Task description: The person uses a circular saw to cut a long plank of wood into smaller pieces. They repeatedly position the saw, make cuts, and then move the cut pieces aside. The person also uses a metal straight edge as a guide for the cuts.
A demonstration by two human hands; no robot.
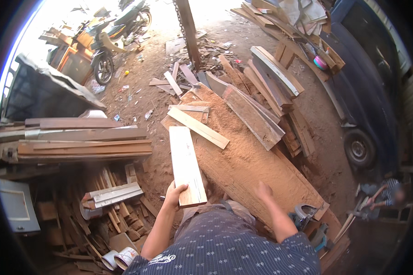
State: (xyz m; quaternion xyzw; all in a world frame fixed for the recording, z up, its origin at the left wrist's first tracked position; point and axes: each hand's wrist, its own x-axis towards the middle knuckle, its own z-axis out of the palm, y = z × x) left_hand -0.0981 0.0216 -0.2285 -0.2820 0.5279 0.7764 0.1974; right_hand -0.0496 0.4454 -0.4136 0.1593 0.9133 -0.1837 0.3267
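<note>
My left hand (173, 193) grips the near end of a pale, flat wooden board (186, 160), its thumb on the top face. The board points away from me, above the edge of a wide plank strewn with sawdust (248, 172). Over that plank is my right hand (264, 190), nothing visible in it; its fingers are too unclear to read as open or closed. A narrow pale strip of wood (199, 127) lies on the sawdust beyond the held board. Near my right forearm, a circular saw (303, 215) rests at the plank's near end.
Another teal power tool (320, 236) sits beside the saw. Stacked boards (82, 143) and offcuts (124, 215) fill the left. Rough planks (257, 114) lie ahead, by a post (188, 34). A dark vehicle (362, 91) and a seated person (385, 197) are at right, a motorcycle (105, 59) far left.
</note>
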